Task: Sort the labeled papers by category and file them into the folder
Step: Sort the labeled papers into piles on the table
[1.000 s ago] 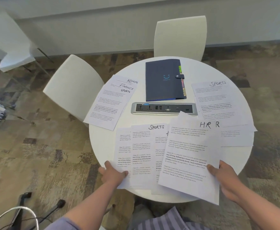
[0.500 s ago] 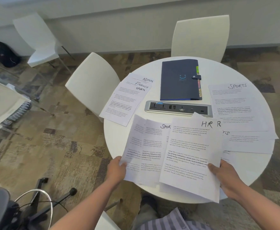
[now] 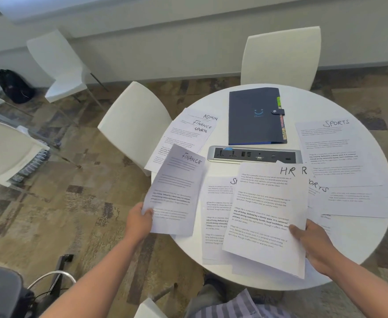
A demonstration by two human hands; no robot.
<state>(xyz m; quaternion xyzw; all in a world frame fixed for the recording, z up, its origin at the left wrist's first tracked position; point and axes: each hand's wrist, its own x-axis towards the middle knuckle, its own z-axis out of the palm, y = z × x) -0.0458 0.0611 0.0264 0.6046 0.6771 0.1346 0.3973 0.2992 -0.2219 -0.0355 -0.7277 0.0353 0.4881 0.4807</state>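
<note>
My left hand (image 3: 139, 222) pinches the lower left corner of a sheet headed FINANCE (image 3: 177, 191), lifted off the table's left edge. My right hand (image 3: 312, 242) holds the lower right of a small stack topped by an HR sheet (image 3: 264, 210). Under that stack lies a sheet (image 3: 216, 216) whose heading is mostly covered. A closed dark blue folder (image 3: 253, 115) with coloured tabs lies at the back of the round white table (image 3: 360, 239). A fanned pile showing ADMIN, FINANCE and SPORTS (image 3: 188, 134) lies at the back left. SPORTS sheets (image 3: 335, 152) lie on the right.
A grey power socket strip (image 3: 255, 154) is set into the table's middle. White chairs stand behind (image 3: 282, 56) and to the left (image 3: 133, 122); two more (image 3: 59, 65) are farther left. A black bag (image 3: 15, 86) sits by the wall. A metal stand (image 3: 57, 278) is near my left arm.
My left hand has drawn the FINANCE sheet out of the fanned papers and carried it left, off the table edge. My right hand still holds the HR stack. The view has shifted left.
</note>
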